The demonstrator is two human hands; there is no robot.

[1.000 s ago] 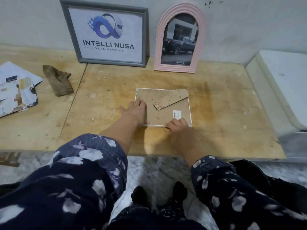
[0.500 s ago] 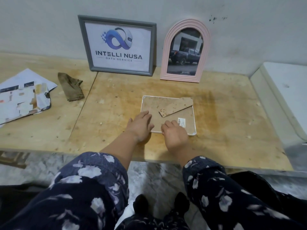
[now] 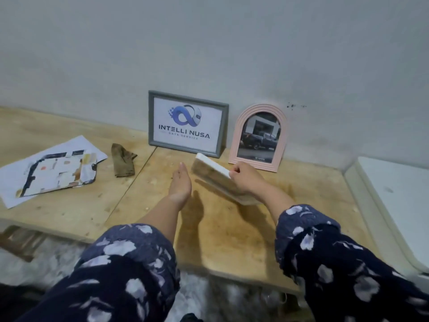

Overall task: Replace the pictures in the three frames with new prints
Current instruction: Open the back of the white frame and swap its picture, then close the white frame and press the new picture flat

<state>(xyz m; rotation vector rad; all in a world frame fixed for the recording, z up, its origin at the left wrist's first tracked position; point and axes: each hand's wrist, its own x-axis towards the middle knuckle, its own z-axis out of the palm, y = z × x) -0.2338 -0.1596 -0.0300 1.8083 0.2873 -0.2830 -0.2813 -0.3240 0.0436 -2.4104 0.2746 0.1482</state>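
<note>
The person is on the third frame (image 3: 214, 176), a white-edged one, which the right hand (image 3: 247, 180) grips by its upper edge and holds tilted, one long edge up, its lower part near or on the table (image 3: 232, 228) (which of the two cannot be told). Its brown backing board faces the camera. The left hand (image 3: 180, 184) is flat and open, fingers straight, hovering just left of the frame without touching it. The grey frame (image 3: 188, 124) and the pink arched frame (image 3: 257, 138) stand against the wall behind, each with a print in it, so the step in hand looks like standing the last frame up beside them or turning it over to check its front.

The next move would call for getting the stand leg out at the back and setting the frame on its lower edge without knocking the pink frame, which is close behind the right hand.

The frame's front is turned away, so whether a new print sits inside cannot be seen. Motion blur smears the backing, and the right wrist covers the lower corner. The papers (image 3: 53, 170) at the left are too blurred to read (possibly old prints), and a brown cloth (image 3: 123, 162) lies beside them.
</note>
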